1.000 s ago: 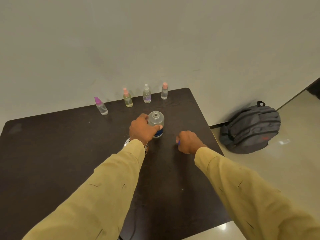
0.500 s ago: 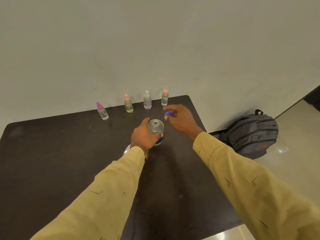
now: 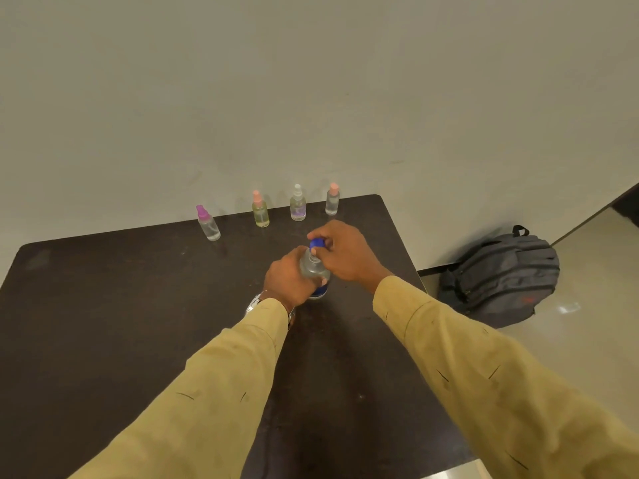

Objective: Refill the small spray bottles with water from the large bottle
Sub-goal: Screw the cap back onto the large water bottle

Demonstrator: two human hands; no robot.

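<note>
The large clear bottle (image 3: pixel 314 269) with a blue label stands upright on the dark table (image 3: pixel 103 305). My left hand (image 3: pixel 287 280) is wrapped around its body. My right hand (image 3: pixel 345 252) pinches the blue cap (image 3: pixel 316 243) right at the bottle's mouth. Several small spray bottles stand in a row at the table's far edge: one with a purple top (image 3: pixel 207 223), a yellowish one with a pink top (image 3: pixel 260 209), one with a white top (image 3: pixel 297 203) and one with a pink top (image 3: pixel 332 199). All of them are capped.
A grey backpack (image 3: pixel 501 274) lies on the tiled floor to the right of the table. A plain wall runs just behind the row of small bottles. The table's right edge is close to my right forearm.
My right hand rose from the table with the blue cap, swung past the bottle's far side, and now holds the cap on the bottle's mouth. My left hand stayed on the bottle.
</note>
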